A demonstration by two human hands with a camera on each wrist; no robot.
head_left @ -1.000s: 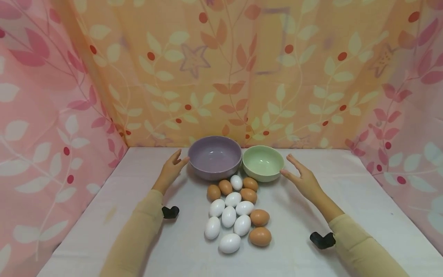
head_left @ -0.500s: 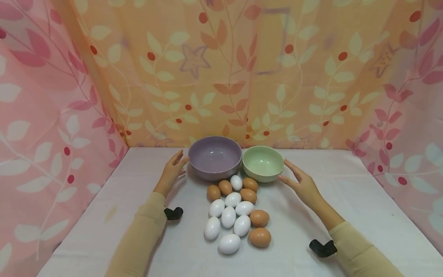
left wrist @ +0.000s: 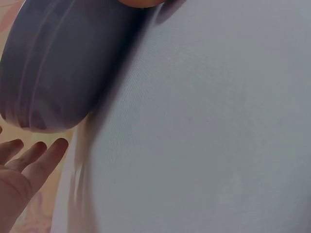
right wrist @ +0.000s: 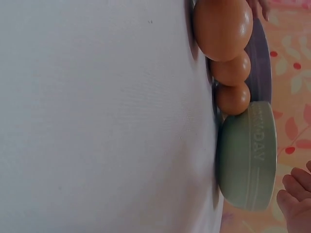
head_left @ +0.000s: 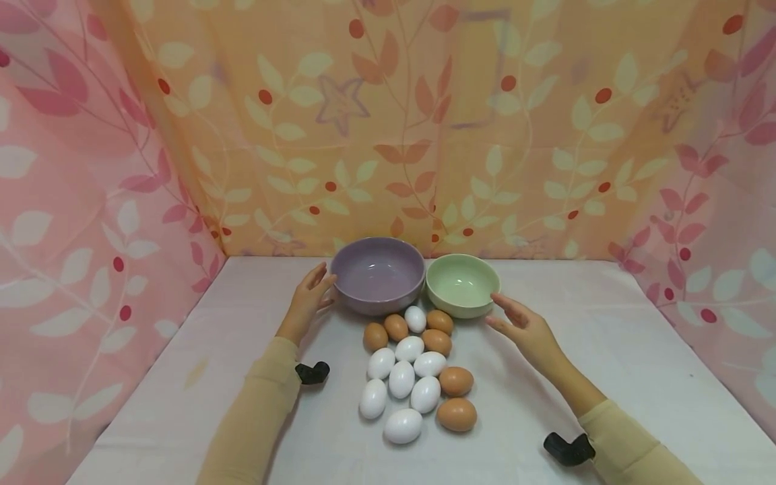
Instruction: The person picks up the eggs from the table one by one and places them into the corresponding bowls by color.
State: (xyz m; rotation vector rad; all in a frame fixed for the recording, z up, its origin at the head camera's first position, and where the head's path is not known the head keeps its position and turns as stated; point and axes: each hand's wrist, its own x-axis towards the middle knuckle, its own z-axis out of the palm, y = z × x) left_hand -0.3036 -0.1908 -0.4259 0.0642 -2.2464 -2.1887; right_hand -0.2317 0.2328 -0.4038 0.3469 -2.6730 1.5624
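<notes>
Just now left hand [head_left: 308, 303] edged toward round purple bowl [head_left: 378, 276], right hand [head_left: 530, 337] toward round light-green bowl [head_left: 463, 286]; both relaxed, neither bowl gripped.

Purple bowl [head_left: 377, 275], green bowl [head_left: 463, 285]

Capital lettering [right wrist: 258, 138], seemingly raised, can be read on the outer wall of the green bowl [right wrist: 238, 165], near its rim. The word "DAY" is clearly shown, turned sideways in the right wrist view. Just before it, "KY" can be partly made out; any earlier letters cannot be read.
</notes>
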